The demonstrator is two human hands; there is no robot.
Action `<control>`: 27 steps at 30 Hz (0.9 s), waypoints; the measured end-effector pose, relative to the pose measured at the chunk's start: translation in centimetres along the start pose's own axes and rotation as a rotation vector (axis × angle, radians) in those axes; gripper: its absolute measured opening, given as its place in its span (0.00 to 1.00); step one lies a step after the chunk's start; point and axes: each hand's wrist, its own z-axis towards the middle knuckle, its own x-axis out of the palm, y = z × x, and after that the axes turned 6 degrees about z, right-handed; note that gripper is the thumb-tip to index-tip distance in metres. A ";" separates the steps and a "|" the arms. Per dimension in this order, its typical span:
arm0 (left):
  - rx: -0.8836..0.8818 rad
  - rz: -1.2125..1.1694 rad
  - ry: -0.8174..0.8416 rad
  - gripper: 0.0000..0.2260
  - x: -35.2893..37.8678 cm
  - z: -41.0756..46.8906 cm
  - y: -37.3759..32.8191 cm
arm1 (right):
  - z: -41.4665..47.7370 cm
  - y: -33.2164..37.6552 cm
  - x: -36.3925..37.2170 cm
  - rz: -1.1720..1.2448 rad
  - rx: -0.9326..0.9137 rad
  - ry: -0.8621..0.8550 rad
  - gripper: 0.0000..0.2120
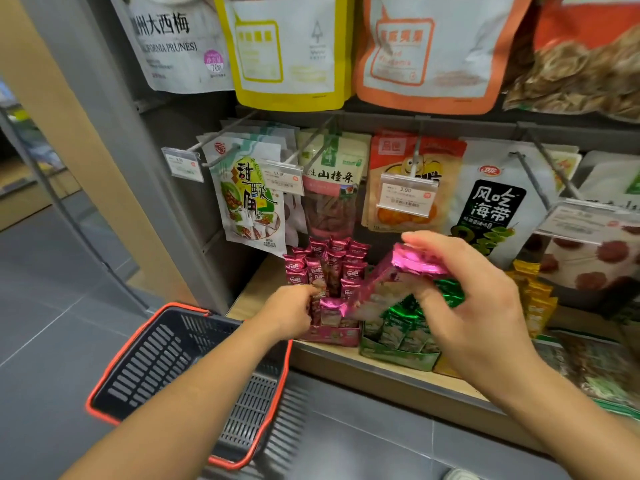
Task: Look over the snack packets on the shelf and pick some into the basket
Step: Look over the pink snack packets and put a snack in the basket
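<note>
Head view is showing you early in the task. Your right hand [474, 306] is pinching one pink packet [408, 268], holding it up over the pink display box [332, 336] and the green box [398, 358] on the shelf [249, 296]. Your left hand [291, 311] is reaching in among the upright packets [329, 268]; whether it is gripping one, I cannot tell. The basket [114, 368] is hanging near left, below the shelf, and no packet is showing in the part your forearm is not covering, so most of the picking is probably lying ahead.
</note>
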 end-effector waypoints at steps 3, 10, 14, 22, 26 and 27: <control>0.006 -0.048 -0.062 0.12 -3.3 -2.6 -1.3 | -0.4 0.8 0.0 0.372 0.430 0.028 0.16; 0.297 -0.914 -0.134 0.07 -7.9 -10.8 -7.4 | -1.2 0.8 1.7 0.677 0.667 0.167 0.19; 0.206 -0.965 -0.428 0.03 -6.7 -11.6 -8.2 | -1.4 0.8 2.4 0.626 0.627 0.232 0.14; 0.107 -1.391 -0.388 0.13 -7.1 -12.0 -7.3 | -2.3 2.6 3.5 0.960 0.730 0.526 0.12; 0.100 -1.355 -0.382 0.13 -7.3 -12.2 -6.8 | -2.2 2.5 3.3 0.927 0.726 0.541 0.13; 0.093 -1.334 -0.387 0.12 -7.3 -12.2 -6.7 | -2.2 2.5 3.3 0.928 0.721 0.550 0.14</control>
